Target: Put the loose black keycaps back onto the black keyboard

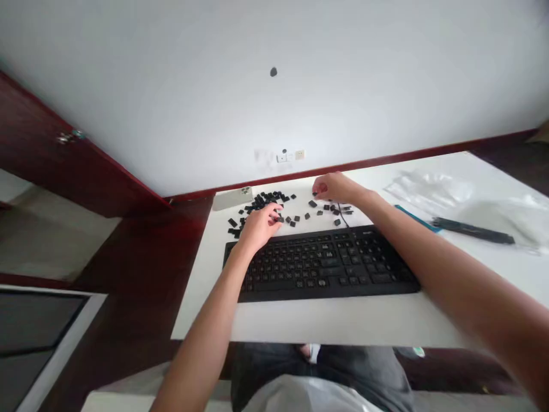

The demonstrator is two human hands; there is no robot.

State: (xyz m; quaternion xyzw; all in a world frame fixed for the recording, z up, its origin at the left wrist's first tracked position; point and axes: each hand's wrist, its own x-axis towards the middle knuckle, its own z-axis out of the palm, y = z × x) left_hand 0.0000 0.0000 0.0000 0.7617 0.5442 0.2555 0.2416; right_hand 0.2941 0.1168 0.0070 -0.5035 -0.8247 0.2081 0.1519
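My left hand [258, 225] is over the pile of loose black keycaps [261, 200], just above the keyboard's upper left part. Its fingers are curled, with a black keycap [280, 219] at the thumb and fingertips. Farther back on the table, my right hand [335, 186] has its fingers pinched together at a dark keycap [315, 194], partly hidden by the fingers. The black keyboard [274, 294] lies below both hands, and my right forearm crosses over its right end. Many keys look seated on it, though single keys are hard to make out.
Loose keycaps [326, 207] are scattered behind the keyboard beside its cable [343, 216]. A pale phone [231, 198] lies at the back left. To the right are clear plastic bags [433, 186], a blue-edged flat item [416, 218] and dark strips [472, 230]. A wall [214, 114] stands behind the table.
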